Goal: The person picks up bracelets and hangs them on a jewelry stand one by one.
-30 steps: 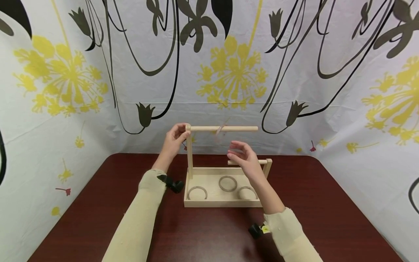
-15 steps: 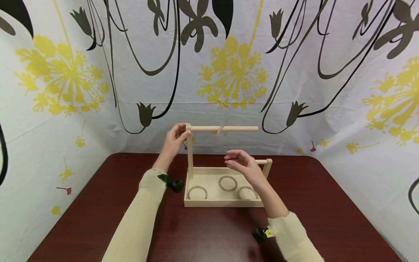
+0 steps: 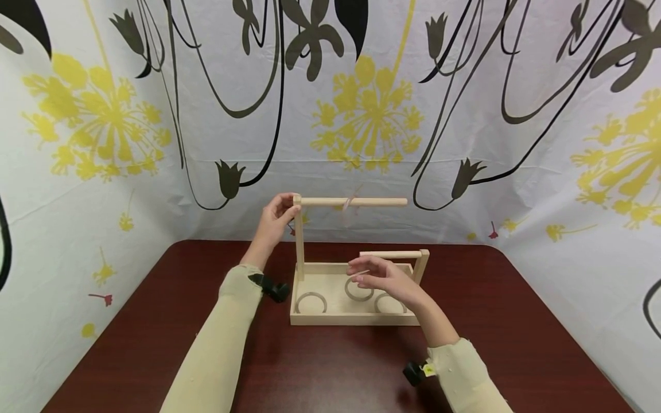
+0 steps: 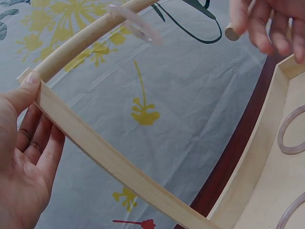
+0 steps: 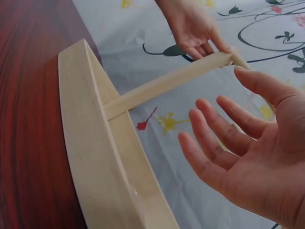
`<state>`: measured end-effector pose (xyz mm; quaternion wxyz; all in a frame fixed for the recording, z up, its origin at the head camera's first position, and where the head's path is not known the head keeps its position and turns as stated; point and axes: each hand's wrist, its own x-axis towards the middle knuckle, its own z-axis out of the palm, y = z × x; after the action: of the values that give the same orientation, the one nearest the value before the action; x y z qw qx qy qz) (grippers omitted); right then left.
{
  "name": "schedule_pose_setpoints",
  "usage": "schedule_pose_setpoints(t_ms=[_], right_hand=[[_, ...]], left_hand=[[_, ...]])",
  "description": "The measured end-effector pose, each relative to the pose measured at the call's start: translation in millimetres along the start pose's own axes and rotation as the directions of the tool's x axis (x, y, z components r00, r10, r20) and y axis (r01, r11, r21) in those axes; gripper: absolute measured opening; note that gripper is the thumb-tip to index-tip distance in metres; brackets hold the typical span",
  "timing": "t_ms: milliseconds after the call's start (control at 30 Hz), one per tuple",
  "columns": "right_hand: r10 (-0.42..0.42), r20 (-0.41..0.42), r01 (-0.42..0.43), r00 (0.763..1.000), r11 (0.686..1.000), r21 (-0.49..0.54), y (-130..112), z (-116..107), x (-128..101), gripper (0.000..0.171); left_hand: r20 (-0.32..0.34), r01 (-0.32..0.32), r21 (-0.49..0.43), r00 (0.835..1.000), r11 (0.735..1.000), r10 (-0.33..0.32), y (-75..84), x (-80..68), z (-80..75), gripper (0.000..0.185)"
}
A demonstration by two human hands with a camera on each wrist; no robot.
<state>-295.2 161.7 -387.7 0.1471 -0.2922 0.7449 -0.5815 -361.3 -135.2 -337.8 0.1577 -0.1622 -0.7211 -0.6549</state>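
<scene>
The wooden stand [image 3: 356,287] was placed on the dark red surface [image 3: 155,321], directly in front of both hands. Its long axis ran from left to right, across the person's view. The tall post [image 3: 299,241] stood at its left end and was gripped near the top by the left hand [image 3: 276,221], with the thumb pressed on the post's upper end and the fingers curled behind it. From this post the upper dowel [image 3: 353,202] reached out to the right, level, with one transparent ring [image 3: 351,205] hung on it, well above the right hand. The right hand [image 3: 382,278] was held open and empty, fingers relaxed, just above the middle of the tray and below the short dowel [image 3: 389,254]. So the right hand was the nearer one to the rings in the tray.

Counted: one stand, two posts, two dowels. Three rings [image 3: 310,302] were seen lying flat in the tray, one partly hidden under the right hand, and one on the upper dowel, four in total.
</scene>
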Motion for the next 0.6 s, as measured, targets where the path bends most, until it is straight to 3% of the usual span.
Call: schedule_pose_setpoints(t_ms=[367, 600], right_hand=[[0.09, -0.026, -0.092, 0.996, 0.991, -0.101, 17.6, -4.1, 0.7, 0.044], [0.092, -0.088, -0.104, 0.992, 0.985, -0.136, 30.6, -6.2, 2.0, 0.045]], left_hand=[[0.004, 0.03, -0.016, 1.0, 0.999, -0.03, 0.6, 0.0, 0.0, 0.036], [0.021, 0.052, -0.013, 0.998, 0.999, -0.052, 18.4, -6.2, -0.1, 0.035]])
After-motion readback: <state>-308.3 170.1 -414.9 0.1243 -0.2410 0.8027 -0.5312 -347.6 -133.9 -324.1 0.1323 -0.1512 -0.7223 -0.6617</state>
